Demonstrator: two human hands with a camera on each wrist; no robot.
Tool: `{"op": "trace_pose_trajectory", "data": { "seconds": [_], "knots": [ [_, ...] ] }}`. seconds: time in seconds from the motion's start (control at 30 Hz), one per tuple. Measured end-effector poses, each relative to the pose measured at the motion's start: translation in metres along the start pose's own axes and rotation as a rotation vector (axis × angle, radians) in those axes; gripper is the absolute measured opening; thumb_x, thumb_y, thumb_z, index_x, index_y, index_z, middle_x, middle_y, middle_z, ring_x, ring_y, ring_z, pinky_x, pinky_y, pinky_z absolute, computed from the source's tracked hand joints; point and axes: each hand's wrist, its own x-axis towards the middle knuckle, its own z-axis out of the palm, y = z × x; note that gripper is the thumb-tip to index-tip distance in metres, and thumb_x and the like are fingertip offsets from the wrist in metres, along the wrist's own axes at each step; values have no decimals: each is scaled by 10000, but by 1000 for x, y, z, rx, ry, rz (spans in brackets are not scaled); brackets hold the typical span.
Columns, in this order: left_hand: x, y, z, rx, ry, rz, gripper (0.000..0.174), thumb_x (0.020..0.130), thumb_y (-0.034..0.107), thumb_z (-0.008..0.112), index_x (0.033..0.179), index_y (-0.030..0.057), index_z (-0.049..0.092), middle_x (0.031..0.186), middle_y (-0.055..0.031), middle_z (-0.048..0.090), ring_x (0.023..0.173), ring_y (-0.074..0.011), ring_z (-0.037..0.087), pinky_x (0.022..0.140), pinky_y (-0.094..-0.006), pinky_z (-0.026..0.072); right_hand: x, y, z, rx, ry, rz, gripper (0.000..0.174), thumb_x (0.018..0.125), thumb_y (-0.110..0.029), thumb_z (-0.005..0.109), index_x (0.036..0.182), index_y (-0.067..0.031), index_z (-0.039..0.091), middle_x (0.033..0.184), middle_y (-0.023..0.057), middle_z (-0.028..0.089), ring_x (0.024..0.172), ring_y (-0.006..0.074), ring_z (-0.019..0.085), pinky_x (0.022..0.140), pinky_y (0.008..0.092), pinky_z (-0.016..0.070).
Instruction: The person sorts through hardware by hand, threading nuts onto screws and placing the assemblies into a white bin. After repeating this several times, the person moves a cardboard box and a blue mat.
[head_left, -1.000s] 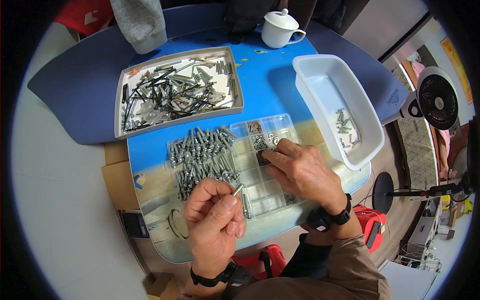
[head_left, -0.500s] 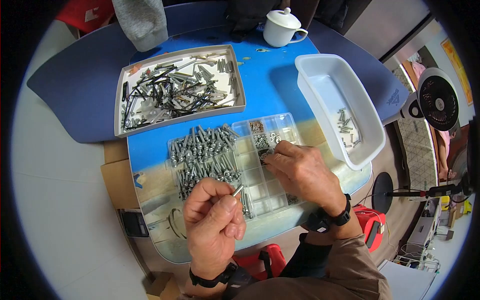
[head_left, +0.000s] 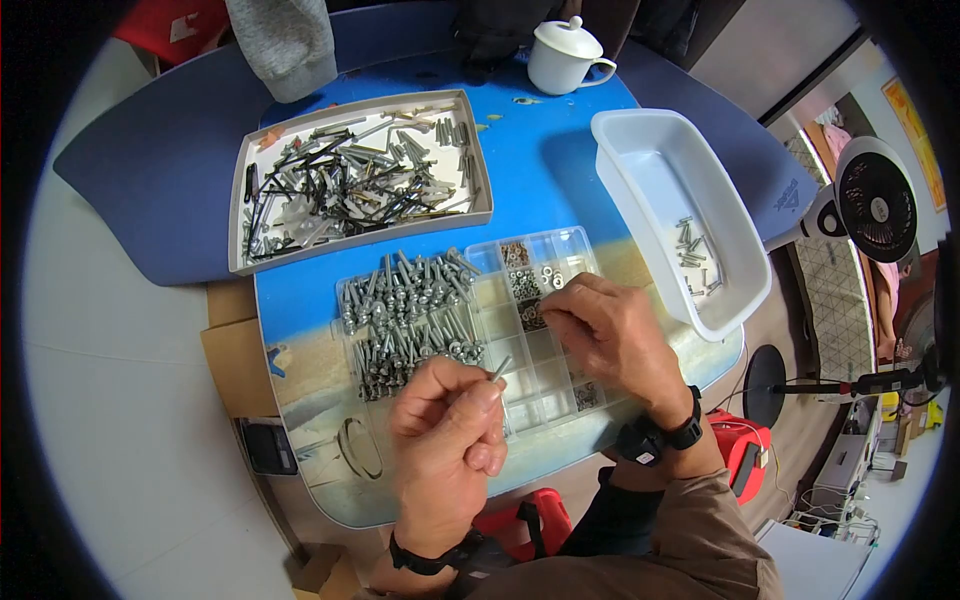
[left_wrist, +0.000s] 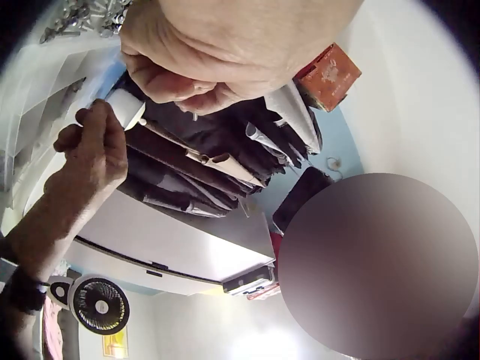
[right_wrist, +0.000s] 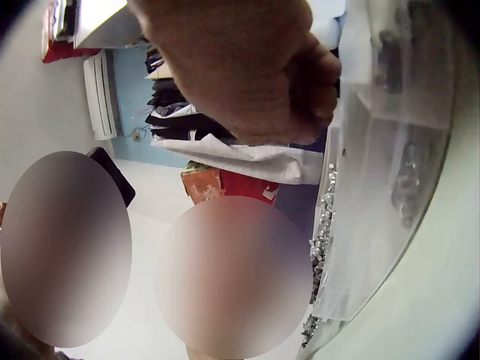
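In the head view my left hand (head_left: 440, 450) pinches a small silver screw (head_left: 502, 368) between thumb and forefinger, its shank sticking up past the fingertips. My right hand (head_left: 620, 340) hovers over a clear compartment box (head_left: 490, 290), fingers bent and tips together; I cannot tell if a small piece is between them. Beside those fingertips lie dark washers (head_left: 531, 316), with small nuts (head_left: 524, 285) and silver washers (head_left: 551, 276) in neighbouring compartments. Many silver bolts (head_left: 410, 290) fill the left part of the box. The left wrist view also catches the right hand (left_wrist: 94, 154) with its fingers bent.
A shallow cardboard tray (head_left: 360, 243) of mixed screws and plastic pieces sits behind the box. To the right stands a white plastic basin (head_left: 630, 200) with several small screws inside. A lidded white mug (head_left: 563, 62) is at the back. A fan (head_left: 876, 205) stands beyond the table.
My left hand has shifted right with the screw, nearer the right hand. The right hand has drawn slightly right, uncovering more of the dark washers.
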Motion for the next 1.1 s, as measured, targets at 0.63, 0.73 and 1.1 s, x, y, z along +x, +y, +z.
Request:
{"op": "trace_pose_trajectory", "data": {
  "seconds": [0.63,0.73,1.1],
  "knots": [
    [5,-32,31,98,-28,-122,104,927,99,661,864,21,635,573,7,490,438,-47,369,394,-218,311,-16,-7,-29,1215,188,533,187,843,-137,738,855,22,639,766,136,675,493,99,592,468,209,471],
    [6,-35,34,108,-22,-143,97,921,93,671,866,21,637,591,6,505,445,-46,381,395,-216,319,-21,-8,-32,1240,109,496,89,872,-45,705,916,25,674,803,101,701,549,97,602,521,223,484],
    [11,-46,41,158,-28,-143,99,918,80,671,844,37,621,622,16,525,458,-34,404,395,-209,325,-34,-8,-34,1265,128,502,67,892,-26,688,938,19,667,824,90,699,586,87,615,541,213,496]
  ]
}}
